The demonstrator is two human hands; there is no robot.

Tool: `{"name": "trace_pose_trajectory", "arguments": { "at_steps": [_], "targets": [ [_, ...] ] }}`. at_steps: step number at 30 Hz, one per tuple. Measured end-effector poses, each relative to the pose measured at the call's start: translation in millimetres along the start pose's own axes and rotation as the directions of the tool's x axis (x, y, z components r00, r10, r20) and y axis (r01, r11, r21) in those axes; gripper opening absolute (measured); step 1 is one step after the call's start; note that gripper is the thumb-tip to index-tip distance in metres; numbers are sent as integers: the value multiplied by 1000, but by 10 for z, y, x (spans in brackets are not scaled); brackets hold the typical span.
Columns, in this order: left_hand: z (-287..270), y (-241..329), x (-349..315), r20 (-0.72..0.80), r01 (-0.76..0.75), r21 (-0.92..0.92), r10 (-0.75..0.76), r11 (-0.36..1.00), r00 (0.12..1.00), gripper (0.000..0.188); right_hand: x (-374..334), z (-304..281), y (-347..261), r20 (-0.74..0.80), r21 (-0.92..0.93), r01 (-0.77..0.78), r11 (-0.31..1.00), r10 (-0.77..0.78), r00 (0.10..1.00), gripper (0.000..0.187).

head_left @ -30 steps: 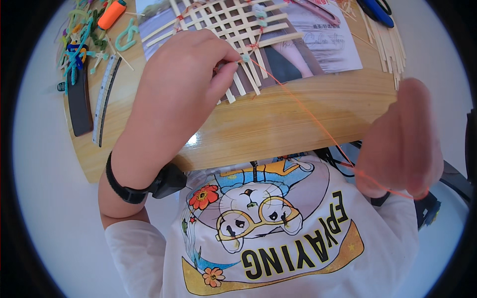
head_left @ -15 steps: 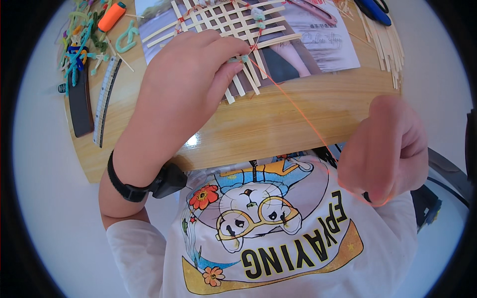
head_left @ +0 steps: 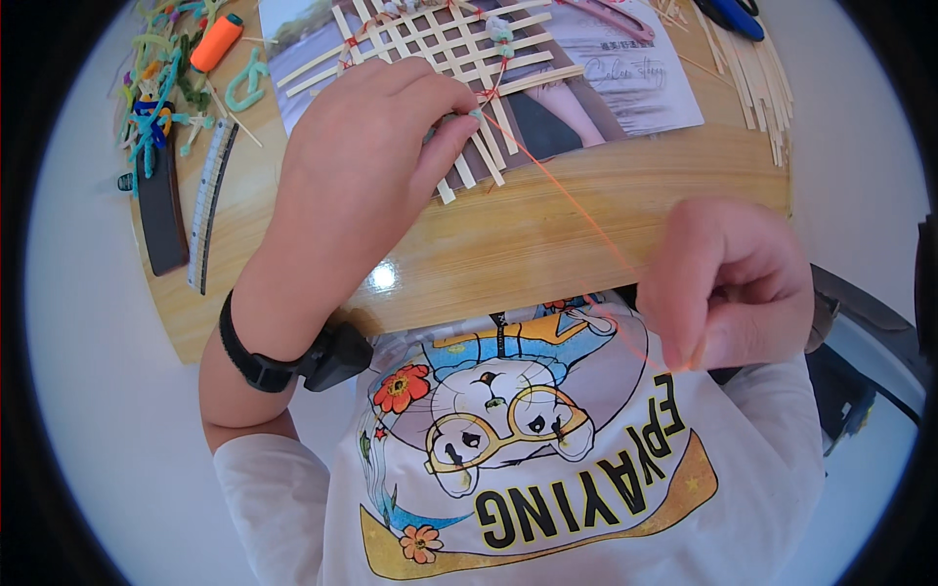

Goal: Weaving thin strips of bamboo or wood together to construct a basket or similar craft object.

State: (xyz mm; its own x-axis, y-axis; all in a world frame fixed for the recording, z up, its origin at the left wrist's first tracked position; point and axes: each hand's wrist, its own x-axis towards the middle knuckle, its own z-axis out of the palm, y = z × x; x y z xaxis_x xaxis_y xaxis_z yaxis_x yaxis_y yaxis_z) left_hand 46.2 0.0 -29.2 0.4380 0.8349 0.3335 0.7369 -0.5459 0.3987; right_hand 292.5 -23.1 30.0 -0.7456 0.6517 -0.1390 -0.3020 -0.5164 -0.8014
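Note:
Near the far edge of the table, a lattice of woven pale wooden sticks (head_left: 451, 46) lies on a printed sheet (head_left: 660, 103). Red thread ties and fuzzy pipe cleaner pieces (head_left: 500, 36) run along its outer part. My left hand (head_left: 357, 146) rests over the lattice's near left side, thumb and forefinger pinched on a pale green pipe cleaner, mostly hidden, at a stick crossing. From that spot an orange thread (head_left: 562, 186) stretches down to the right. My right hand (head_left: 738, 283) pinches the thread between thumb and fingers, above my lap at the table's near edge.
Left on the table are a pile of coloured pipe cleaners (head_left: 161, 59), an orange spool-like cylinder (head_left: 217, 43), a dark strip (head_left: 161, 220) and a ruler (head_left: 208, 205). Loose wooden sticks (head_left: 757, 83) and blue-handled scissors (head_left: 731, 18) lie far right, with a pink tool (head_left: 616, 18) nearby.
My right hand has moved a little left and turned, its pinch now showing. The thread has swung with it and hangs slightly slacker. My left hand keeps its hold, nearly still.

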Motion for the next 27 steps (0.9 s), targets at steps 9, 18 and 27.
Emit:
{"name": "trace_pose_trajectory", "arguments": {
  "at_steps": [9,18,27],
  "targets": [
    [-362,-19,37,-84,271,-613,-402,742,912,14,72,-69,-106,144,6,175,985,-174,974,11],
    [-491,16,-17,-34,186,-868,-429,460,903,18,364,-217,-125,35,-519,402,754,-451,892,6],
    [-562,-34,-27,8,196,-916,-471,351,882,21,576,1,-291,330,-792,387,472,-203,922,7]
  ]
}}
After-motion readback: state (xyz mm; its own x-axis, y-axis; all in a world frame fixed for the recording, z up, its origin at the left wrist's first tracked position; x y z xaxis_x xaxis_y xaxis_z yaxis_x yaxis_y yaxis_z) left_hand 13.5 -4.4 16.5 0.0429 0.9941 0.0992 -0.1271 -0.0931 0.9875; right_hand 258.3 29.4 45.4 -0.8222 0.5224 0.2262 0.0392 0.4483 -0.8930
